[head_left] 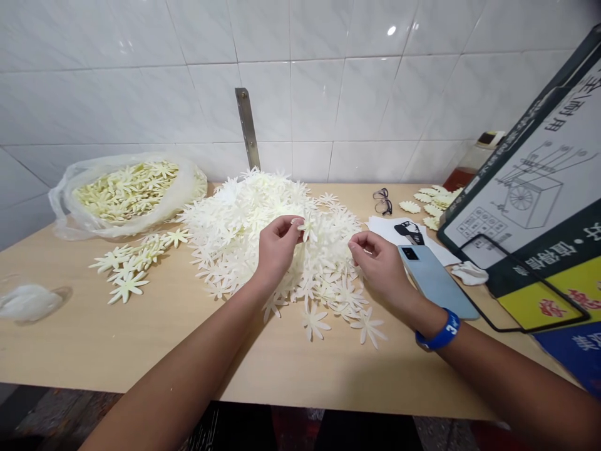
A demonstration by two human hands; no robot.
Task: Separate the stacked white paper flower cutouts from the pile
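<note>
A large heap of white foam flower cut-outs [253, 232] with narrow petals covers the middle of the wooden table [291, 369]. My left hand [277, 247] is above the heap, pinching a small white flower piece [307, 230] between thumb and fingers. Over the heap's right side, my right hand [378, 263] is curved with its fingers apart and holds nothing I can see. A blue wristband [439, 332] circles my right wrist. Just beyond that hand lies a pale blue smartphone [434, 282].
A plastic bag [126, 197] of cream flower pieces sits at the back left, with loose flowers [126, 269] in front. Glasses [382, 202], white paper [404, 235], more cream flowers [434, 203] and a printed carton [526, 163] stand to the right. A tiled wall rises behind the table.
</note>
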